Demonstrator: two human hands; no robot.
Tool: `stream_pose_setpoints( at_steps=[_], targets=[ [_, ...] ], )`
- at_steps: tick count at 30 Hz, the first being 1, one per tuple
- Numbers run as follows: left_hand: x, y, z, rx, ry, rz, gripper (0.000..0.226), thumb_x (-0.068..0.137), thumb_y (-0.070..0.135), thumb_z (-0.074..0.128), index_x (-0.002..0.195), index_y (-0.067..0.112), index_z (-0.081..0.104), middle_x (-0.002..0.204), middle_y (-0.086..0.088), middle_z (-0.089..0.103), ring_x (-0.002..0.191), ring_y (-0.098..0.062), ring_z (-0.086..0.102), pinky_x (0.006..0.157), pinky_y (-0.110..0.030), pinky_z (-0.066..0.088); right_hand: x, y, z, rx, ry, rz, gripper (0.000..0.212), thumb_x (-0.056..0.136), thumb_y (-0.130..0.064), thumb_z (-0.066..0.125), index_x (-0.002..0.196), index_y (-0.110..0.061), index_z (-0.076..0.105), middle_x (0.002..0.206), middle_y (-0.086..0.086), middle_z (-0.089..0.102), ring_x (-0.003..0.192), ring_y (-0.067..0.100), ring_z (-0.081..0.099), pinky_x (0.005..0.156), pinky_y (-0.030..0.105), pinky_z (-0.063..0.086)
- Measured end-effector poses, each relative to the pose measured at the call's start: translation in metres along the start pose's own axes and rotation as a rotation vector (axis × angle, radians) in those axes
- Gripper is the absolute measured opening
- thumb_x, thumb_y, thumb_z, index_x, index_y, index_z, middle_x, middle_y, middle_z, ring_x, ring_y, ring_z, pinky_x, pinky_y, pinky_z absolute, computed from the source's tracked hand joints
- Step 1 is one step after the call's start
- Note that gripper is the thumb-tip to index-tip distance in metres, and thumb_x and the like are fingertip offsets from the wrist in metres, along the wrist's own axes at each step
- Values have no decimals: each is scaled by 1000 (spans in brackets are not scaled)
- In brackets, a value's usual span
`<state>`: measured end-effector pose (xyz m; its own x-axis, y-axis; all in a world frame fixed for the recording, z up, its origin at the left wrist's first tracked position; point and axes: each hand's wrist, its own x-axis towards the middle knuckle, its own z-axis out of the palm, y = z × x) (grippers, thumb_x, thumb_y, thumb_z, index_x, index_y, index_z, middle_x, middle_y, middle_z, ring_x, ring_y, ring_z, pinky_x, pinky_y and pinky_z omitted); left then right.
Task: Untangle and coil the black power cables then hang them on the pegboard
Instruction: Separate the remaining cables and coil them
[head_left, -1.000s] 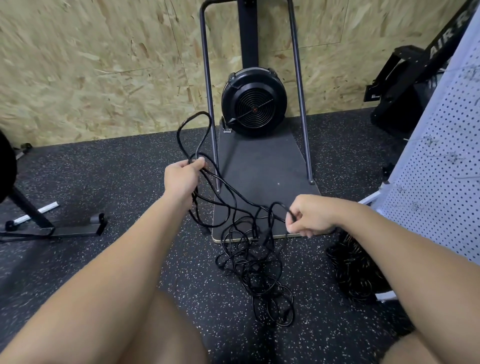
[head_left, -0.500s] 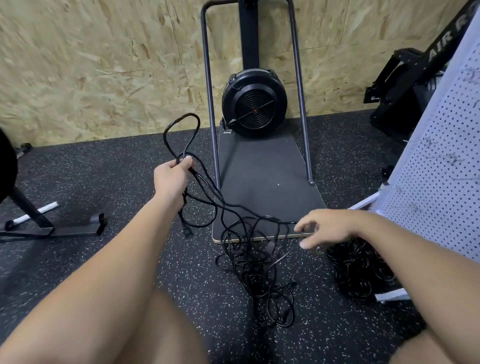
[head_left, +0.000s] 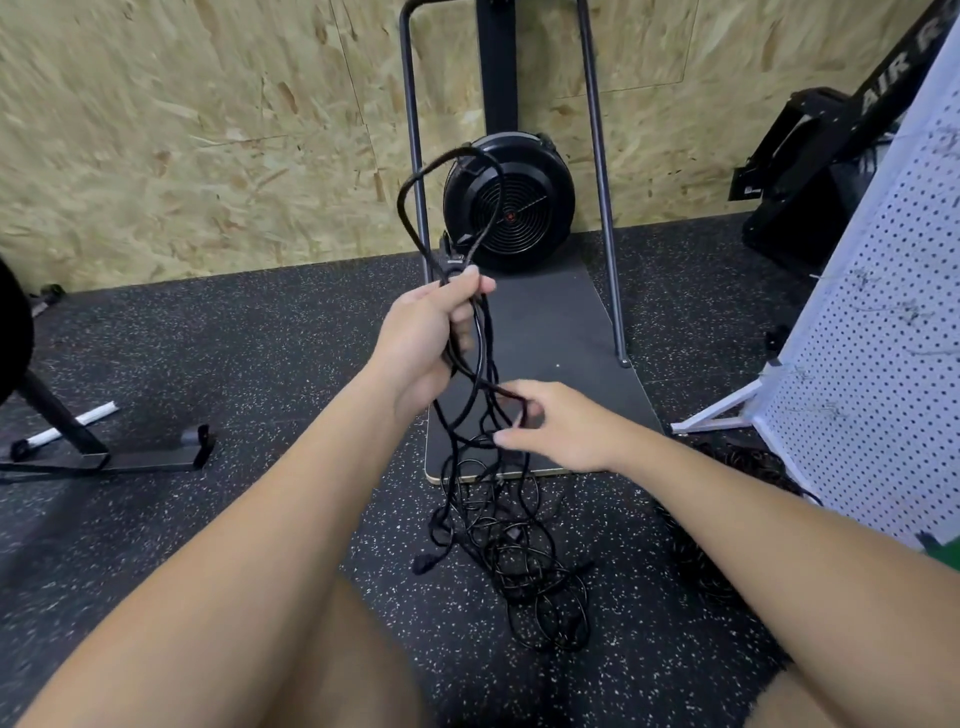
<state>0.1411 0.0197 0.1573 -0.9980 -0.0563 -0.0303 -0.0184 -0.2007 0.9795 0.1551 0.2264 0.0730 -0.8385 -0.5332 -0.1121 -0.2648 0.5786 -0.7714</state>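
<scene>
Black power cables (head_left: 483, 395) hang from the left hand (head_left: 426, 338), which grips several strands below a raised loop. The right hand (head_left: 561, 426) pinches one strand just beneath. Pulling hard could likely tighten the knot, since the lower lengths lie snarled on the speckled floor (head_left: 260, 364). The cables look thin, limp and crossed over. A white pegboard (head_left: 883, 338) stands at right.

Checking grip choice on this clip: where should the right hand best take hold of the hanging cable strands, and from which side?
Probably the taut strands just below the left hand, where the cable runs straight and bunched, before it spreads into the tangle on the floor. Come in from the right, as the right hand is, pinching one strand between fingers and thumb, so it can slide down and feed a loop.
</scene>
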Motion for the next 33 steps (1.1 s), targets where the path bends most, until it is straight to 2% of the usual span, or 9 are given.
stream_pose_setpoints(
  at_steps=[4, 7, 10, 14, 16, 20, 23, 26, 33],
  targets=[
    [-2, 2, 4, -26, -62, -2, 24, 106, 36, 72, 106, 14, 78, 67, 7, 38, 63, -13, 28, 60, -28, 25, 4, -13, 24, 121, -11, 21, 92, 75, -81, 86, 154, -45, 54, 139, -21, 70, 113, 19, 75, 102, 50, 60],
    [-3, -1, 1, -24, -55, 7, 24, 105, 37, 74, 108, 14, 78, 69, 6, 45, 63, -12, 32, 62, -28, 27, 6, -20, 24, 53, 144, -12, 113, 71, -80, 88, 165, -39, 41, 162, -18, 49, 138, 5, 55, 118, 36, 46],
    [0, 2, -1, -74, -26, 42, 26, 106, 37, 73, 111, 12, 78, 72, 5, 51, 63, -11, 35, 61, -25, 30, 2, -30, 18, 62, 212, 38, 85, 83, -62, 89, 155, -31, 54, 148, -13, 59, 122, 4, 60, 102, 28, 48],
    [2, 7, 6, -126, 0, 55, 24, 109, 31, 69, 116, 10, 76, 82, 0, 69, 62, -9, 39, 59, -22, 34, 0, -38, 21, -23, 299, -22, 13, 98, -40, 68, 102, -30, 74, 79, -5, 75, 67, 12, 66, 72, 41, 61],
    [5, 6, 3, -135, 37, 50, 22, 109, 30, 69, 115, 10, 76, 87, -2, 75, 61, -7, 41, 58, -22, 35, 4, -39, 15, -51, 364, 8, 14, 99, -31, 61, 95, -28, 74, 72, -3, 72, 61, 16, 63, 62, 36, 56],
    [13, 9, -7, -262, 145, 88, 16, 109, 28, 68, 102, 13, 72, 81, 0, 71, 58, -6, 40, 52, -19, 34, 14, -11, -7, 170, 288, 244, 19, 97, -23, 62, 99, -13, 78, 80, -1, 83, 82, 27, 82, 83, 46, 69],
    [17, 27, -23, -439, 268, 210, 20, 112, 25, 65, 96, 14, 69, 76, 1, 69, 55, -6, 42, 49, -19, 34, 8, 24, -11, -54, -8, 433, 27, 101, -14, 55, 98, -1, 79, 80, 7, 83, 67, 21, 77, 74, 34, 60],
    [27, 32, -57, -439, 401, 305, 17, 111, 26, 66, 104, 12, 72, 80, 1, 72, 57, -6, 46, 52, -21, 36, -1, 44, -10, -50, -274, 588, 34, 104, -21, 53, 109, 3, 77, 89, 16, 84, 81, 21, 79, 63, 30, 52],
    [35, -8, -91, -7, 405, 69, 35, 110, 36, 68, 129, 8, 75, 100, 0, 82, 67, -7, 53, 62, -26, 44, 1, 31, -32, 244, -134, 431, 49, 121, -36, 40, 124, 3, 70, 96, 24, 82, 93, 35, 84, 94, 49, 67]
  ],
)
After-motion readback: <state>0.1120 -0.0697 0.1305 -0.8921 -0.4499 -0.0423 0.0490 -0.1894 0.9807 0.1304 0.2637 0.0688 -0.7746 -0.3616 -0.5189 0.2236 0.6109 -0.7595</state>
